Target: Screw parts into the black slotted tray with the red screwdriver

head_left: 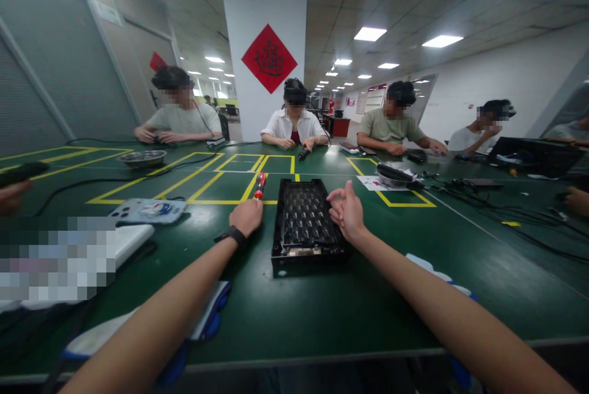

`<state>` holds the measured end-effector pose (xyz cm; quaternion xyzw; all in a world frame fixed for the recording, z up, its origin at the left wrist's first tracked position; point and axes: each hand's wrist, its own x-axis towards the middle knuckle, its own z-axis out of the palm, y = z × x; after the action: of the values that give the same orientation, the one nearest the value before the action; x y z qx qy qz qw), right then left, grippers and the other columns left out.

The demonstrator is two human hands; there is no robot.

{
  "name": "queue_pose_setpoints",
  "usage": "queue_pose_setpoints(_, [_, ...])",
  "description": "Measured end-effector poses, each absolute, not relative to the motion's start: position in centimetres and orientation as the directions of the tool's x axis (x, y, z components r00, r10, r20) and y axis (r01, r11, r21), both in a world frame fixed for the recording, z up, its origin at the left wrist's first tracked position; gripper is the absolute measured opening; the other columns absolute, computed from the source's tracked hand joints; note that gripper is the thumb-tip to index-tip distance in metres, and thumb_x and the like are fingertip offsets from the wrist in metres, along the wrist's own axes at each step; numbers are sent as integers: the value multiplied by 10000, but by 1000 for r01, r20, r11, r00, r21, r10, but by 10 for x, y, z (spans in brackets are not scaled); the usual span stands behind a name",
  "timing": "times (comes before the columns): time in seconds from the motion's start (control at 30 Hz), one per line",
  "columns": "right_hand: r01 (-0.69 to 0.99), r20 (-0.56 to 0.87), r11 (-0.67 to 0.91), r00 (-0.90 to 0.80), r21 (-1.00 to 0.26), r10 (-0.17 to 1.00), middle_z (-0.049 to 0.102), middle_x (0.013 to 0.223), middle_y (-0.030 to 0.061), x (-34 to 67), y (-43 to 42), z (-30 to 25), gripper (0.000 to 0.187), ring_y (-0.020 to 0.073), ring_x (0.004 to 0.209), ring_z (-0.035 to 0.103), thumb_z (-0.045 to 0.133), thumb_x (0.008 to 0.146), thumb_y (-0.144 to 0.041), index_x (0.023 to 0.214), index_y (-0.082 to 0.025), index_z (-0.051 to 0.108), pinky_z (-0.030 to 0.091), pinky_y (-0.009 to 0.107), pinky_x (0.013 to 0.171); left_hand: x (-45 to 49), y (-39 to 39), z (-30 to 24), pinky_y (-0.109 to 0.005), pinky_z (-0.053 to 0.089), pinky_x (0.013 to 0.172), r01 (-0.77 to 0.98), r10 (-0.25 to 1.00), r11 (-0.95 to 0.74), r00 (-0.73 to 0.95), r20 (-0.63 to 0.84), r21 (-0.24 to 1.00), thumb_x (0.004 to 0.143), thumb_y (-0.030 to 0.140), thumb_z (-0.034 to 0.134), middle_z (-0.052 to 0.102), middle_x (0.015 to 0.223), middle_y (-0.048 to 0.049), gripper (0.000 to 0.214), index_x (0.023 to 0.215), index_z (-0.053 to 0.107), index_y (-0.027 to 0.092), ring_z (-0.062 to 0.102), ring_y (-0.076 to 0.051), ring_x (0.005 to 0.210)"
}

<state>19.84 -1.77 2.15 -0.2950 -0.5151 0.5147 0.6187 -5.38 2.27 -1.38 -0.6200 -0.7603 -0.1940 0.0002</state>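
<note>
In the head view my left hand, with a dark band on the wrist, is closed round a screwdriver. Its red and black handle sticks up past the fist, and the shaft cannot be made out. To its right, flat on the green table, lies a black rectangular case with rows of slots in its upper face and a pale strip at the near end. My right hand is at the case's right edge, thumb up and fingers loosely bent and apart, with nothing visible in them. Whether it touches the case I cannot tell.
Left of me lie a phone, a white object partly blurred out, and a metal bowl. White-and-blue gloves lie under my forearms. Cables run along the right. Several people sit across the yellow-taped table.
</note>
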Motion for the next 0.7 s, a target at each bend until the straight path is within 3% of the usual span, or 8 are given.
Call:
queue_pose_setpoints(0.1, [-112, 419, 410, -65, -905, 906, 203, 374, -96, 206, -9, 54, 504, 47, 292, 155, 275, 828, -589, 731, -172, 540, 139, 180, 301, -56, 14, -26, -310, 434, 643, 950, 950, 185, -238, 200, 249, 848, 440, 186, 645, 934, -161, 543, 848, 642, 145, 605, -263, 825])
queue_pose_setpoints(0.17, [245, 430, 426, -39, -871, 902, 310, 403, -71, 215, 4, 70, 471, 53, 319, 239, 274, 858, -518, 806, -160, 576, 216, 186, 338, -55, 12, -27, -300, 436, 654, 971, 964, 138, -176, 197, 196, 833, 463, 226, 649, 935, -150, 526, 856, 650, 153, 605, -258, 840])
queue_pose_setpoints(0.23, [697, 331, 279, -64, -660, 941, 483, 498, -6, 223, 17, 73, 393, 72, 419, 422, 355, 854, -428, 800, -138, 614, 329, 194, 427, -56, 13, -25, -297, 437, 653, 982, 975, 103, -132, 179, 160, 817, 481, 257, 651, 928, -142, 515, 850, 658, 160, 605, -258, 843])
queue_pose_setpoints(0.27, [771, 289, 225, -55, -596, 956, 547, 559, 34, 225, 22, 68, 332, 97, 503, 501, 445, 819, -388, 763, -116, 628, 371, 206, 486, -56, 13, -23, -299, 438, 646, 982, 978, 102, -128, 164, 156, 809, 491, 264, 652, 925, -142, 518, 844, 662, 161, 606, -261, 840])
queue_pose_setpoints(0.4, [868, 183, 65, 30, -492, 983, 641, 785, 168, 218, 27, 29, 268, 233, 795, 607, 609, 711, -332, 774, -75, 648, 442, 281, 671, -58, 16, -19, -299, 436, 617, 977, 983, 118, -140, 118, 177, 783, 540, 266, 655, 908, -151, 562, 807, 673, 153, 607, -270, 825])
queue_pose_setpoints(0.53, [898, 144, -55, 130, -436, 981, 601, 1011, 248, 199, 25, 7, 290, 299, 958, 585, 545, 771, -262, 957, -55, 623, 452, 365, 763, -59, 13, -19, -269, 428, 626, 981, 984, 109, -129, 121, 161, 763, 565, 282, 657, 911, -145, 572, 808, 678, 154, 610, -249, 825])
queue_pose_setpoints(0.7, [916, 158, -96, 169, -390, 973, 571, 1071, 270, 189, 34, 28, 288, 319, 1019, 559, 505, 794, -195, 1016, -45, 610, 445, 404, 805, -60, 7, -19, -281, 430, 622, 984, 984, 81, -104, 144, 156, 764, 565, 265, 659, 908, -144, 580, 823, 682, 166, 610, -261, 829])
